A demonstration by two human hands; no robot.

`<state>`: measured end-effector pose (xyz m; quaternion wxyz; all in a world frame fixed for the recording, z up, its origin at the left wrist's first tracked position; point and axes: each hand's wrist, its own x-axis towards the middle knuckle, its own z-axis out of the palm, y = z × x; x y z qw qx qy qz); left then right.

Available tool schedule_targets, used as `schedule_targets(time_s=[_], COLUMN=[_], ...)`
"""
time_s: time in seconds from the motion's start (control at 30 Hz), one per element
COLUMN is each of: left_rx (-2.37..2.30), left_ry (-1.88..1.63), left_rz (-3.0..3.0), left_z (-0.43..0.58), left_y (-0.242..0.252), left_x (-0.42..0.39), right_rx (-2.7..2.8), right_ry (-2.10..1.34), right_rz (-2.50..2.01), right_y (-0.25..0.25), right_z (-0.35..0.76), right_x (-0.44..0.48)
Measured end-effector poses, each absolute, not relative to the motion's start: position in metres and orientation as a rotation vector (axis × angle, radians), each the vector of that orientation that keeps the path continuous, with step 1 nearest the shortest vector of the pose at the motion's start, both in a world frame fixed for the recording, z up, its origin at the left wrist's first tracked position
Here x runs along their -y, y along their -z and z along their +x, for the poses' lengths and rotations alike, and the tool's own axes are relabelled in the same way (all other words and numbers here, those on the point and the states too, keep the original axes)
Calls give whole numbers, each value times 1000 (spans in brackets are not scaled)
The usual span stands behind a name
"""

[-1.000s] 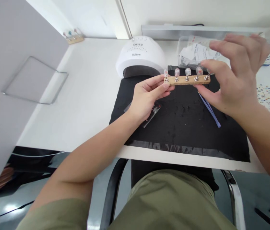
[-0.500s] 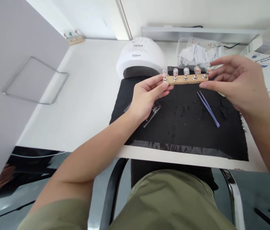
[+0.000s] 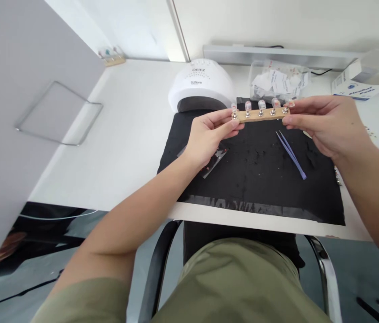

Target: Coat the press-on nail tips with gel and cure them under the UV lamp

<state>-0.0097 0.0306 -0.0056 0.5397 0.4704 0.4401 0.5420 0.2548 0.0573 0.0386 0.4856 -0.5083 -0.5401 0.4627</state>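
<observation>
Both ends of a wooden bar [image 3: 254, 116] are held: one by the left hand [image 3: 206, 137], pinched between thumb and fingers, the other by the right hand [image 3: 335, 123], whose thumb and fingers are closed about the tip and mount there. Whether wood or tip is pressed by the right forefinger cannot be told.

Below them a black mat [image 3: 259, 184] is spread, and beyond its far left edge a white lamp [image 3: 201, 85] is set. Over the mat's far part the bar is held up, roughly level. The step in hand is judged to be a two-handed handling of the bar, with the right end attended to; for the next move, a firm left grip and light right fingertips seem called for, so that no tip is knocked.

On the mat's right half, blue tweezers [image 3: 292, 156] are left lying. The bar is pale, narrow and straight-sided. Along it five shiny metal mounts [image 3: 261, 112] are set in a row, each topped by a clear nail tip [image 3: 262, 104]; on several, reddish decoration is seen, its detail too small to be read.
</observation>
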Motion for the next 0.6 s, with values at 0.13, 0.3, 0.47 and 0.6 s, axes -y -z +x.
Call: schedule_targets(time_s=[0.13, 0.3, 0.47, 0.6], left_rx=[-1097, -1184, -1226, -1291], left_ry=[-1229, -1132, -1102, -1069], left_rz=[1217, 1313, 1458, 1548], left_z=[-10, -13, -17, -23], left_y=[3, -2, -2, -3], left_x=[-29, -27, -29, -30], right_rx=[1294, 1286, 1313, 1332], right_ry=[-1171, -1249, -1315, -1333], right_rz=[-1249, -1262, -1259, -1264], right_y=[-31, -22, -15, -12], right_z=[260, 265, 267, 265], right_x=[-61, -65, -68, -71])
